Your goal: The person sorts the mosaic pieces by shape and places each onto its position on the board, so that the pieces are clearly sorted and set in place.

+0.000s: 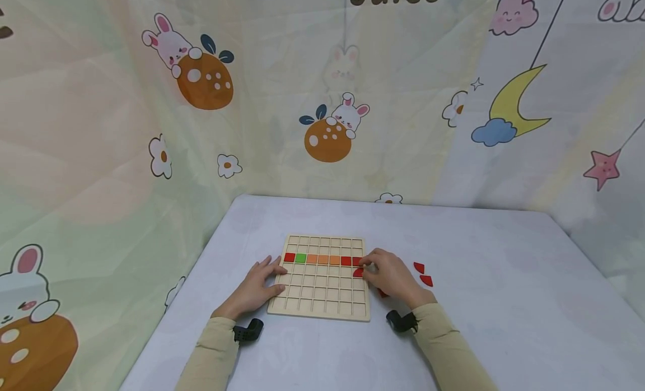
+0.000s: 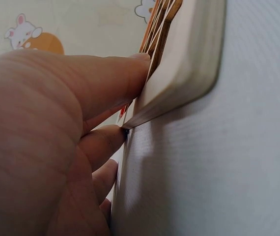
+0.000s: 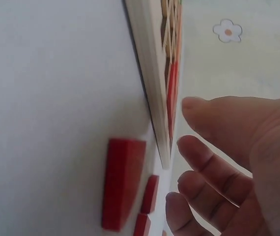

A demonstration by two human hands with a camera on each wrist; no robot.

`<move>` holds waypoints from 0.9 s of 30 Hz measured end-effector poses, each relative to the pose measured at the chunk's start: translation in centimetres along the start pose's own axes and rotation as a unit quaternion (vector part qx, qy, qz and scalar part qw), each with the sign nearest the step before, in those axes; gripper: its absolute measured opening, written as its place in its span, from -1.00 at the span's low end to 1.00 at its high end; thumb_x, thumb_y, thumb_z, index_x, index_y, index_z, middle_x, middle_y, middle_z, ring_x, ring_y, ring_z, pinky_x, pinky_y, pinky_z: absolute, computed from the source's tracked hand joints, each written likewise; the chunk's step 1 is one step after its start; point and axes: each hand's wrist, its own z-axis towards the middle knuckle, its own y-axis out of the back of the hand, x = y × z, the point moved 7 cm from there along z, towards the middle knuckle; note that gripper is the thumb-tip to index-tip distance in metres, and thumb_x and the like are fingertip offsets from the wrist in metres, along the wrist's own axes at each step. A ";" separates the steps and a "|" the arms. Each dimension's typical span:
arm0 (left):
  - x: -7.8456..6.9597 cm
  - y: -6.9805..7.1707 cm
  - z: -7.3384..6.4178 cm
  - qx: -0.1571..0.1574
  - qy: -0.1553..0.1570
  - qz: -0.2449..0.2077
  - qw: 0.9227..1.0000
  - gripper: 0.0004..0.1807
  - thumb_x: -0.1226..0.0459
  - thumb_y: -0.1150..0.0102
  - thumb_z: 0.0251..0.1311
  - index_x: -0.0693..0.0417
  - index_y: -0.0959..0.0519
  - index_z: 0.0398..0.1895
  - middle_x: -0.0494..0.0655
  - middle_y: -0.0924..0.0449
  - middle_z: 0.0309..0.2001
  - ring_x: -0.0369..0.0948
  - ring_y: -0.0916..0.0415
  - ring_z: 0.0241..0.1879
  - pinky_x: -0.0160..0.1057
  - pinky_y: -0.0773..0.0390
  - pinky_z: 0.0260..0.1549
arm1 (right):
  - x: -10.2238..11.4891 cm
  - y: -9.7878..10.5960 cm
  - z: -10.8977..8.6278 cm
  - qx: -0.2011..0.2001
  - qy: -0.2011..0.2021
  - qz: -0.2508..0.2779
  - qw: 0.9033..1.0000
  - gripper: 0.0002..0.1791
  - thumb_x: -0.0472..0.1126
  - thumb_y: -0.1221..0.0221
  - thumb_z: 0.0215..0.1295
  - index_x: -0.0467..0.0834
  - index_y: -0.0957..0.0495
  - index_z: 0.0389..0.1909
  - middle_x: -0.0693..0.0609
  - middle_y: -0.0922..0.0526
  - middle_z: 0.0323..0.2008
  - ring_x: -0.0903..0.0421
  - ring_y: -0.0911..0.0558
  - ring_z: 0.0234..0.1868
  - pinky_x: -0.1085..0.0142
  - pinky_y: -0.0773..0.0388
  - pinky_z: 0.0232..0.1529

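Note:
A wooden grid board (image 1: 322, 296) lies on the table. One row holds a red square (image 1: 289, 257), a green square (image 1: 300, 258), several orange squares (image 1: 323, 259) and red pieces (image 1: 346, 261) at the right end. Below that end sits a red piece with a curved edge (image 1: 358, 273), partly covered by fingers. My left hand (image 1: 254, 289) rests at the board's left edge, its thumb (image 2: 115, 73) on the top rim. Over the right edge is my right hand (image 1: 393, 276); the right wrist view shows its thumb and fingers apart, with nothing between them.
Two loose red pieces (image 1: 426, 280) lie on the white table (image 1: 504, 301) right of the right hand. Another red piece (image 3: 123, 184) lies beside the board, partly under that hand in the head view. A printed cloth (image 1: 272, 127) hangs behind the table.

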 end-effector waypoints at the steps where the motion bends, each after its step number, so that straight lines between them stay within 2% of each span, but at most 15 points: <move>1: 0.0 0.0 0.0 0.000 -0.001 0.000 1.000 -0.66 0.25 -0.33 0.18 -0.09 -0.57 0.03 -0.01 -0.15 0.48 0.03 0.20 0.54 0.06 0.29 0.49 | -0.2 0.2 0.0 -0.006 -0.003 0.000 1.000 -0.76 -0.17 -0.34 0.19 -0.01 -0.71 -0.10 0.14 -0.60 -0.20 0.15 -0.49 -0.28 0.35 -0.55 -0.31; 10: -0.3 0.2 -0.2 -0.001 -0.013 0.004 1.000 -0.65 0.25 -0.34 0.17 -0.05 -0.57 0.04 0.03 -0.16 0.47 0.06 0.18 0.53 0.07 0.28 0.49 | -2.4 2.1 -0.1 -0.046 -0.020 0.011 0.999 -0.76 -0.19 -0.29 0.25 -0.07 -0.69 -0.07 0.09 -0.65 -0.17 0.07 -0.55 -0.20 0.19 -0.60 -0.20; 17: -0.4 0.2 -0.3 0.000 -0.012 0.001 1.000 -0.66 0.25 -0.34 0.17 -0.05 -0.57 0.03 0.04 -0.16 0.47 0.05 0.18 0.53 0.05 0.29 0.49 | -3.8 2.5 -0.1 -0.053 -0.044 0.014 0.998 -0.76 -0.19 -0.28 0.25 -0.13 -0.67 -0.07 0.02 -0.66 -0.16 0.05 -0.55 -0.23 0.21 -0.62 -0.25; 27: -0.5 0.2 -0.3 0.005 -0.015 0.001 1.000 -0.65 0.25 -0.33 0.18 -0.05 -0.56 0.05 0.03 -0.15 0.48 0.03 0.19 0.53 0.07 0.27 0.49 | -6.1 3.8 -0.7 -0.054 -0.085 0.015 0.995 -0.70 -0.20 -0.23 0.30 -0.18 -0.62 0.02 -0.10 -0.63 -0.07 -0.07 -0.55 -0.12 0.10 -0.64 -0.14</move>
